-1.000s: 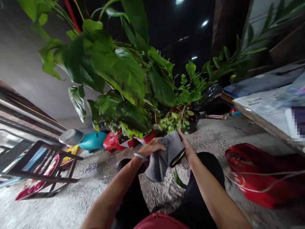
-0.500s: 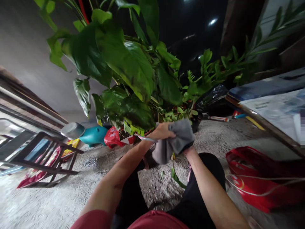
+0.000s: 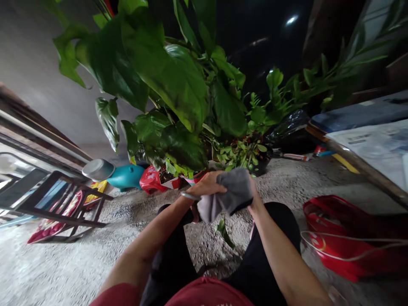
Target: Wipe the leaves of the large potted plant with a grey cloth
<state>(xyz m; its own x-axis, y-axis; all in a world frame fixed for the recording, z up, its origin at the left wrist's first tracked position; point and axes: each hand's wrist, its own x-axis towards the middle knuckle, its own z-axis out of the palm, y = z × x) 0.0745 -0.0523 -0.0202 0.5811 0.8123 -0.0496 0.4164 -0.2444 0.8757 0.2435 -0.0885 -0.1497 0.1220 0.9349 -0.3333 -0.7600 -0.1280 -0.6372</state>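
A grey cloth (image 3: 237, 187) is bunched between my two hands, above the ground between my knees. My left hand (image 3: 208, 183) grips its left side, fingers lying over the fabric; a pale bangle (image 3: 190, 196) circles that wrist. My right hand (image 3: 254, 196) holds the cloth from the right, with its fingers mostly hidden behind the fabric. Below the cloth a green leaf (image 3: 225, 234) shows; whether it lies on the ground or hangs, I cannot tell. Just beyond my hands stand large-leaved potted plants (image 3: 178, 85) and a smaller leafy plant (image 3: 242, 153).
At left are a wooden chair (image 3: 63, 204), a turquoise animal-shaped object (image 3: 127, 176) with a metal bowl (image 3: 98, 170), and a red stool (image 3: 152, 179). To the right sit a red bag (image 3: 334, 238) with white cords and a table (image 3: 366, 165) covered in papers.
Both hands have shifted slightly left with the cloth, which is turned a little differently. The green leaf below has moved left. The view has tilted slightly.
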